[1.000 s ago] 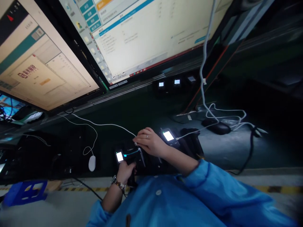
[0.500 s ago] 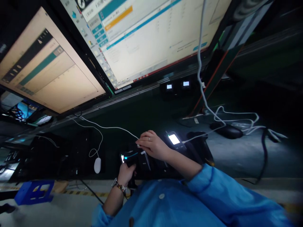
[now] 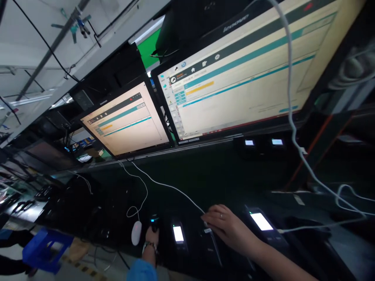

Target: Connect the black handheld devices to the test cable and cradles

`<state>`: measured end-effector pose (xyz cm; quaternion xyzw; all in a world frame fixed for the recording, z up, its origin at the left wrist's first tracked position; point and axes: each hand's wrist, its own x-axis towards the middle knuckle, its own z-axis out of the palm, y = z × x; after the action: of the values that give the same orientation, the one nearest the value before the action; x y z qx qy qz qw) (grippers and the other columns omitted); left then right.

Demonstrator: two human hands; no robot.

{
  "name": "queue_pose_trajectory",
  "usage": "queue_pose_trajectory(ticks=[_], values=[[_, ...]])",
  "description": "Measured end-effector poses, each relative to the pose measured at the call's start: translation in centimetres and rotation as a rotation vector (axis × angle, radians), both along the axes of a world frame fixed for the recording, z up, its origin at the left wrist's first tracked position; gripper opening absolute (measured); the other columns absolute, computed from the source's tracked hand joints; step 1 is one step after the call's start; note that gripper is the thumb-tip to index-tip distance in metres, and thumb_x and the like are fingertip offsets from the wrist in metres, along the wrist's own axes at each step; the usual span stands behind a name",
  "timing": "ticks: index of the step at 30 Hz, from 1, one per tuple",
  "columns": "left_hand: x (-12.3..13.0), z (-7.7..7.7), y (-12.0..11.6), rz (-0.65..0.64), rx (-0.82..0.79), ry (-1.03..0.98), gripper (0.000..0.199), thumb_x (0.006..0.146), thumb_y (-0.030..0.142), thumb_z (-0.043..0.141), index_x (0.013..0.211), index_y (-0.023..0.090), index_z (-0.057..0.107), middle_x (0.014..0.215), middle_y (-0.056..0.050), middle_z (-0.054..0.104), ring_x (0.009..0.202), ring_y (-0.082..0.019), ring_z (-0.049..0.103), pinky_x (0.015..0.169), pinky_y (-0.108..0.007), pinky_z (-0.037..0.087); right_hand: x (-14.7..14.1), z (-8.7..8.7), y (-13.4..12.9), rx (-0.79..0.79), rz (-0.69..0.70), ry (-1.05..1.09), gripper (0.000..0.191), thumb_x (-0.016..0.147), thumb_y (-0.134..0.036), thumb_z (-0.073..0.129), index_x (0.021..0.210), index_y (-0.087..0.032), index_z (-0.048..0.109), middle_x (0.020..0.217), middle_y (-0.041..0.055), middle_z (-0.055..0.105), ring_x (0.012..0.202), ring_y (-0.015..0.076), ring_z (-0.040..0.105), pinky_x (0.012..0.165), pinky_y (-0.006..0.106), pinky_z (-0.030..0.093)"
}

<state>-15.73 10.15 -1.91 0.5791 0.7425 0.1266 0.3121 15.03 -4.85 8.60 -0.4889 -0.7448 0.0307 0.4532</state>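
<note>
Head view. At the lower centre of the frame, the right hand [image 3: 231, 229], its fingers drawn narrowly together and a plain ring [image 3: 221, 215] on one of them, pinches the end of a thin white cable [image 3: 175, 189], which runs down from beneath the left monitor. Just under the fingertips lies a dark, slim, box-like device [image 3: 215, 251] with a pale edge; whether the cable is seated in it cannot be told. The left hand [image 3: 152, 236], with a metallic wristband [image 3: 150, 246], is closed around a small dark handheld object [image 3: 154, 221] bearing a blue light, lower left of centre.

Between the hands is a black handheld device with a bright white rectangular screen [image 3: 178, 234]. A similar black device with a larger-looking lit screen [image 3: 261, 221] lies right of the right hand, a white lead [image 3: 304, 227] meeting its lower end. A white oval mouse [image 3: 136, 233] lies just left of the left hand.

Two black-framed monitors, the left one [image 3: 129, 130] and the right one [image 3: 246, 93], show pale windows with teal and orange bars across the upper half. Two small lit displays [image 3: 249, 143] stand below the right monitor. A blue plastic stool [image 3: 47, 249] occupies the lower left corner, beside a person's dark-clad legs [image 3: 14, 251].
</note>
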Motion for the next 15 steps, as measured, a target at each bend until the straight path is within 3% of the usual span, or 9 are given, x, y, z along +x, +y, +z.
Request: queue_pose_trajectory(ticks=[2, 4, 5, 7, 8, 10, 12, 15], values=[[1.5, 0.1, -0.8, 0.040, 0.096, 0.075, 0.037, 0.078, 0.020, 0.056, 0.113, 0.009, 0.056, 0.127, -0.024, 0.055, 0.129, -0.032, 0.046, 0.109, -0.042, 0.032, 0.2, -0.2, 0.0, 0.010, -0.029, -0.004, 0.026, 0.092, -0.020, 0.049, 0.109, -0.023, 0.068, 0.090, 0.0049, 0.073, 0.086, 0.0170, 0.062, 0.073, 0.035, 0.053], [4.0, 0.2, -2.6, -0.048, 0.208, 0.067, 0.047, 0.084, 0.023, 0.048, 0.127, 0.007, 0.047, 0.138, -0.024, 0.045, 0.134, -0.028, 0.040, 0.112, -0.038, 0.028, 0.3, -0.3, 0.1, 0.044, -0.057, -0.015, 0.024, 0.092, -0.019, 0.049, 0.105, -0.021, 0.069, 0.091, 0.0055, 0.073, 0.085, 0.0167, 0.062, 0.071, 0.034, 0.052], [5.6, 0.2, -3.9, -0.170, 0.241, 0.036, 0.048, 0.086, 0.026, 0.044, 0.130, 0.009, 0.046, 0.136, -0.022, 0.049, 0.130, -0.027, 0.045, 0.110, -0.037, 0.031, 0.4, -0.2, 0.2, 0.066, -0.063, -0.023, 0.022, 0.091, -0.018, 0.050, 0.103, -0.020, 0.069, 0.090, 0.0056, 0.074, 0.083, 0.0163, 0.063, 0.070, 0.034, 0.051], [9.1, -0.1, -6.7, -0.533, 0.127, -0.003, 0.053, 0.086, 0.035, 0.044, 0.133, 0.011, 0.047, 0.118, -0.022, 0.061, 0.110, -0.030, 0.059, 0.098, -0.041, 0.042, 0.4, -0.1, 0.3, 0.094, -0.066, -0.035, 0.020, 0.091, -0.018, 0.052, 0.101, -0.019, 0.069, 0.091, 0.0059, 0.074, 0.081, 0.0156, 0.063, 0.069, 0.033, 0.051], [10.9, -0.3, -7.9, -0.696, 0.045, 0.049, 0.062, 0.084, 0.040, 0.047, 0.138, 0.008, 0.042, 0.111, -0.024, 0.064, 0.104, -0.034, 0.061, 0.092, -0.046, 0.045, 0.4, 0.0, 0.3, 0.096, -0.065, -0.037, 0.019, 0.091, -0.018, 0.052, 0.100, -0.019, 0.069, 0.091, 0.0060, 0.074, 0.080, 0.0152, 0.063, 0.068, 0.032, 0.050], [13.8, -0.8, -9.8, -0.888, -0.072, 0.210, 0.081, 0.080, 0.046, 0.050, 0.144, 0.002, 0.029, 0.104, -0.028, 0.065, 0.098, -0.040, 0.063, 0.084, -0.051, 0.046, 0.4, 0.1, 0.4, 0.079, -0.056, -0.044, 0.019, 0.091, -0.018, 0.052, 0.099, -0.018, 0.069, 0.092, 0.0064, 0.074, 0.080, 0.0145, 0.063, 0.069, 0.031, 0.050], [15.7, -1.2, -10.4, -0.932, -0.103, 0.320, 0.091, 0.078, 0.050, 0.052, 0.145, -0.003, 0.022, 0.105, -0.030, 0.065, 0.099, -0.042, 0.062, 0.083, -0.052, 0.046, 0.4, 0.1, 0.3, 0.062, -0.044, -0.066, 0.019, 0.091, -0.019, 0.051, 0.099, -0.018, 0.069, 0.093, 0.0068, 0.074, 0.080, 0.0139, 0.063, 0.069, 0.031, 0.049], [16.9, -1.6, -9.9, -0.875, -0.127, 0.329, 0.096, 0.074, 0.058, 0.054, 0.142, -0.003, 0.026, 0.110, -0.029, 0.064, 0.103, -0.041, 0.061, 0.086, -0.048, 0.046, 0.4, -0.1, 0.2, 0.043, -0.032, -0.101, 0.021, 0.092, -0.019, 0.051, 0.102, -0.017, 0.069, 0.095, 0.0076, 0.074, 0.083, 0.0139, 0.063, 0.071, 0.031, 0.048]])
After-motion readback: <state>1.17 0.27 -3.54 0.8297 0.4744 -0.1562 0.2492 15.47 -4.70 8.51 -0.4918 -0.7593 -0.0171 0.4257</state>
